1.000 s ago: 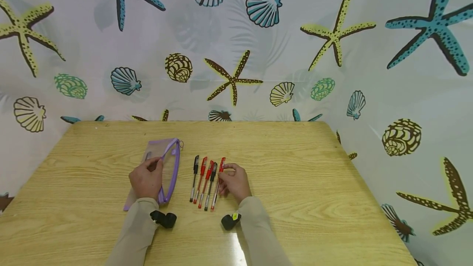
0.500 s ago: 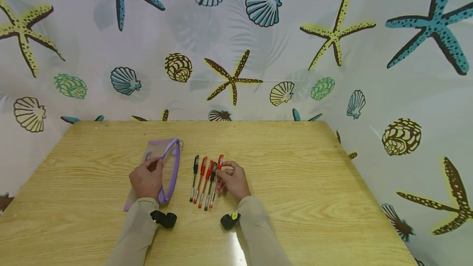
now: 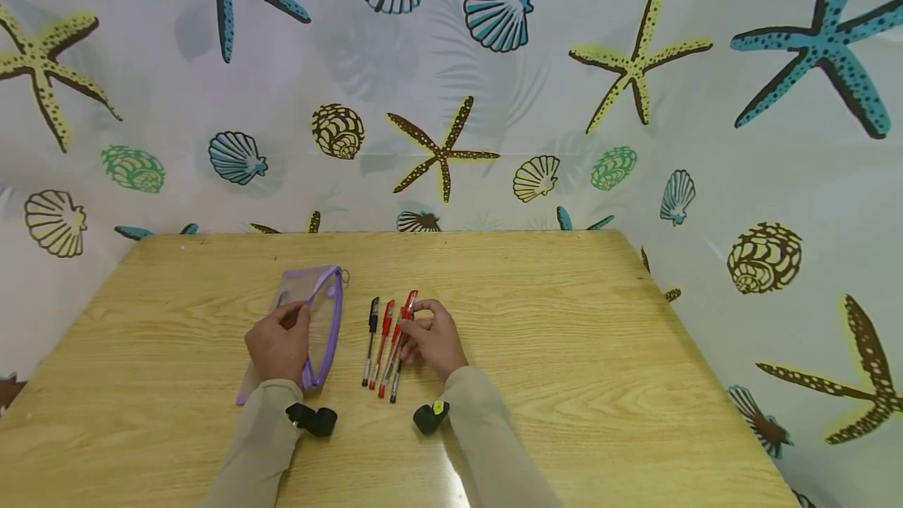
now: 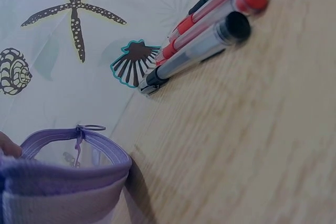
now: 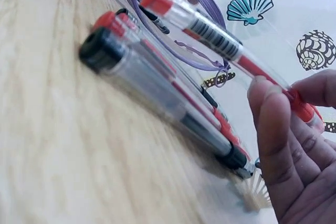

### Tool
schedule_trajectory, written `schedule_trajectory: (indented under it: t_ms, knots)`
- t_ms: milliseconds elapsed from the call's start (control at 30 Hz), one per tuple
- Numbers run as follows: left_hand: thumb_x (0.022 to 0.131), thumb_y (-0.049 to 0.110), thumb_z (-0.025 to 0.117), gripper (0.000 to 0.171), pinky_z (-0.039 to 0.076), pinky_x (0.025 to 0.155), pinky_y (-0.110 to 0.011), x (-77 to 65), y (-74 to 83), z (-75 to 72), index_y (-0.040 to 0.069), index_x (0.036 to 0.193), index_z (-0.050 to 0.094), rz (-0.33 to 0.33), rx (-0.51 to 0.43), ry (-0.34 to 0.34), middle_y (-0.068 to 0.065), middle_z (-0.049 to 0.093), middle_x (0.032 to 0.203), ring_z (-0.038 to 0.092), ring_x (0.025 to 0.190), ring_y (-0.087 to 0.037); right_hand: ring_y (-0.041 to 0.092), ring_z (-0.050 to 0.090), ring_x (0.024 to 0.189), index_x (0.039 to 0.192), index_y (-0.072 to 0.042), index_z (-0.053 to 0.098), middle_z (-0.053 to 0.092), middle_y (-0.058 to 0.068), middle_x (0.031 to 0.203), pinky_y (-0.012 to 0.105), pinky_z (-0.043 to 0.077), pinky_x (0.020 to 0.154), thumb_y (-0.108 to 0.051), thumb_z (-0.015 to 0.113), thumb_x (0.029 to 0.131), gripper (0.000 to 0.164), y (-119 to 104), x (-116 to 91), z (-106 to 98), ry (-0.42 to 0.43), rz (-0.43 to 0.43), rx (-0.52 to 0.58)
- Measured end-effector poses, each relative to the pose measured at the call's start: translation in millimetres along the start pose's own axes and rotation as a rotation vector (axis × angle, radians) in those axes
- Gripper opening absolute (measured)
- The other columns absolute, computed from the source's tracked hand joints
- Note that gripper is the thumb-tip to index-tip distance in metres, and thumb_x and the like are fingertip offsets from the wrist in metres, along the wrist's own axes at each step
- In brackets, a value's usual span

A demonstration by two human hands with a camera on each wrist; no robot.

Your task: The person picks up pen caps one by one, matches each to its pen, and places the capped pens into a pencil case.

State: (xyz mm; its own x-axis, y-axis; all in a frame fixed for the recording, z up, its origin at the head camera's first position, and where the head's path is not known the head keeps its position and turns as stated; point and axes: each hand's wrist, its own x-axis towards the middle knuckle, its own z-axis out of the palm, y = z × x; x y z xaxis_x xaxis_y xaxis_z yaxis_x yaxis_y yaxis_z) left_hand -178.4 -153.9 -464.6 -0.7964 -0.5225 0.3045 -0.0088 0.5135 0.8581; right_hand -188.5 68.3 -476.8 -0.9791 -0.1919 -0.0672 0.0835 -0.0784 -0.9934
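Note:
My left hand [image 3: 278,343] pinches the edge of a clear pencil pouch [image 3: 330,339] with purple zip trim, its mouth spread apart. A dark-tipped pen [image 5: 156,22] shows inside the pouch in the right wrist view. Thumb and fingers of my right hand [image 3: 436,339] hold a red gel pen [image 5: 212,38] by its cap end, raised above the others and tilted, its clear barrel pointing toward the pouch. Under it several pens lie side by side on the table, among them a black pen [image 3: 372,316], a red pen [image 3: 387,320] and a nearer black pen [image 5: 152,90].
The wooden table [image 3: 550,335] stretches right of the pens and along the front. Behind it and at the right hangs a white curtain [image 3: 282,85] printed with shells and starfish. A small black camera [image 3: 320,420] sits on the left wrist, another [image 3: 429,418] on the right.
The right hand has moved left and lifted the rightmost red pen off the table, over the remaining row. The left hand keeps its hold on the pouch.

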Motion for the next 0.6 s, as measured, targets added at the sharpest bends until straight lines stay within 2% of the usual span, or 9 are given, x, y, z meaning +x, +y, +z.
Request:
schedule_trajectory:
  t_ms: [200,467,600]
  knots:
    - [0.089,0.014,0.068,0.016,0.046,0.063,-0.023,1.1,-0.9,1.3,0.002,0.096,0.077,0.034,0.017,0.023,-0.016,0.073,0.083,0.069,0.074,-0.029,0.016,0.058,0.047,0.12,-0.002,0.047,0.062,0.006,0.063,0.032,0.051,0.047,-0.01,0.061,0.095,0.03,-5.6,5.8,8.0,-0.02,-0.033,-0.032]
    - [0.089,0.014,0.067,0.017,0.036,0.059,-0.008,1.1,-0.8,1.4,0.002,0.096,0.077,0.027,0.014,0.017,-0.017,0.073,0.084,0.069,0.074,-0.029,0.016,0.057,0.045,0.132,0.002,0.051,0.063,0.005,0.061,0.035,0.052,0.048,-0.011,0.062,0.094,0.042,-12.3,16.3,15.8,-0.034,-0.033,-0.067]
    - [0.089,0.015,0.067,0.017,0.032,0.058,-0.004,1.1,-2.5,2.2,0.003,0.096,0.077,0.027,0.017,0.017,-0.016,0.073,0.084,0.069,0.073,-0.028,0.015,0.057,0.045,0.128,0.006,0.054,0.063,0.004,0.061,0.034,0.052,0.047,-0.011,0.062,0.094,0.039,-15.6,20.7,19.9,-0.037,-0.038,-0.088]
